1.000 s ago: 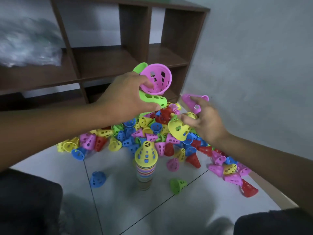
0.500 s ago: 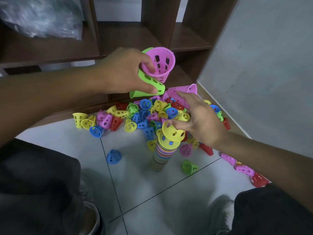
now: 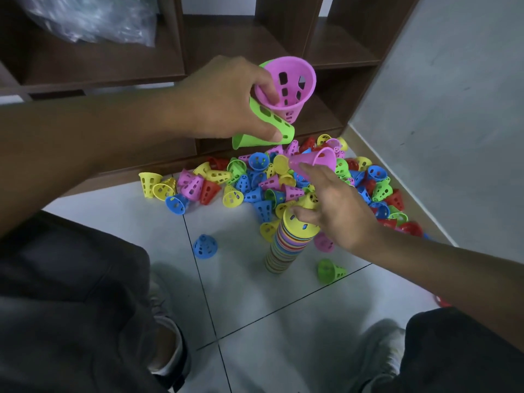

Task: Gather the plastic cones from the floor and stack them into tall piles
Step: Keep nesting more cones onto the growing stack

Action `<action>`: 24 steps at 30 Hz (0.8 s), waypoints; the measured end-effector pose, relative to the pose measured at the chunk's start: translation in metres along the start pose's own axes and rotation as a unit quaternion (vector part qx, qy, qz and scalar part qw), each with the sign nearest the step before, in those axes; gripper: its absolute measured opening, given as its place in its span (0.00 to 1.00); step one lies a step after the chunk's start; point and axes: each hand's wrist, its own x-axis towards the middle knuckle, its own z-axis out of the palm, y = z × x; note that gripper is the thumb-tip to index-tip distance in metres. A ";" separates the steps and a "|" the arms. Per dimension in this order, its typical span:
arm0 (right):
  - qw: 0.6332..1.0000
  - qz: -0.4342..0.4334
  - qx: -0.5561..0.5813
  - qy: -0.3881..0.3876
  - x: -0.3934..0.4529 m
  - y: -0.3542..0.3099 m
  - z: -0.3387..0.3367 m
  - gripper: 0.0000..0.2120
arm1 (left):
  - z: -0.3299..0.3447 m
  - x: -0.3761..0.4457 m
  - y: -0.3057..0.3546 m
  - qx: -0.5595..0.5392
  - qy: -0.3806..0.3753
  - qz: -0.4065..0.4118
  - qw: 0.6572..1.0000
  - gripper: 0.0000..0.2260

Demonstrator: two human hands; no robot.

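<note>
- The step in hand looks like capping: the right hand (image 3: 337, 211) pinches a yellow cone (image 3: 300, 224) onto the top of the striped stack (image 3: 279, 251), with a pink cone (image 3: 314, 160) caught between its upper fingers.
- The left hand (image 3: 221, 100), above and behind the stack, grips a pink cup (image 3: 286, 86) and a green cone (image 3: 263, 129).
- Next probably comes seating the yellow cone squarely; a skewed push could topple the stack.
- The loose heap (image 3: 283, 180) lies just behind the stack.

Head-worn view — steeply down, close.
</note>
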 end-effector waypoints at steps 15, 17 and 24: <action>0.977 0.007 0.062 0.205 0.014 0.009 -0.052 0.13 | 0.001 0.008 0.007 0.010 -0.008 -0.011 1.000 0.25; 0.966 0.029 0.123 0.225 0.014 0.012 -0.064 0.10 | 0.002 0.008 0.007 0.014 -0.010 -0.015 1.000 0.25; 0.855 0.165 0.443 0.215 0.005 0.014 -0.087 0.09 | 0.004 0.010 0.012 0.007 -0.011 -0.017 1.000 0.25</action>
